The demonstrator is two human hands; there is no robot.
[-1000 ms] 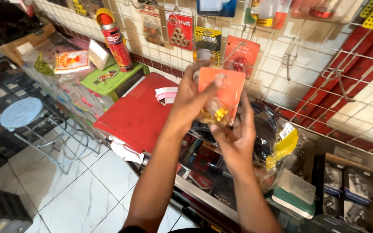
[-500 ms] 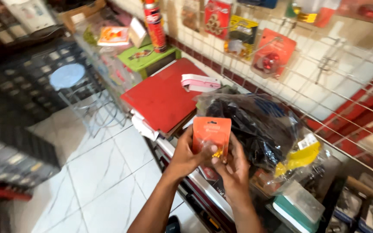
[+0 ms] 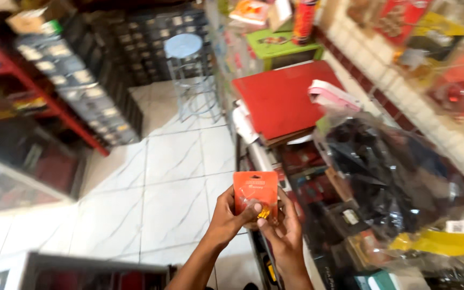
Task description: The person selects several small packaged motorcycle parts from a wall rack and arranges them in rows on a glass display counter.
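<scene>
Lowered from the shelf, the small orange blister card [image 3: 255,189] is pinched by left hand [image 3: 231,214] and right hand [image 3: 282,231]; light, bendable, best gripped at the edges.

White marbled floor tiles [image 3: 162,177], stool [image 3: 185,48]

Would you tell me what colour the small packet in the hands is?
The packet is orange, seen in the head view.

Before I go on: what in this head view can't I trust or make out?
- Orange packet: its lower part is covered by the left hand and right hand; the small yellow parts inside are too small to identify.
- Clear bag: glare and motion blur hide what its dark contents are.
- Wall rack items: blurred, and cut off by the right edge.
- Drawer cabinets: labels too blurred to tell.
</scene>
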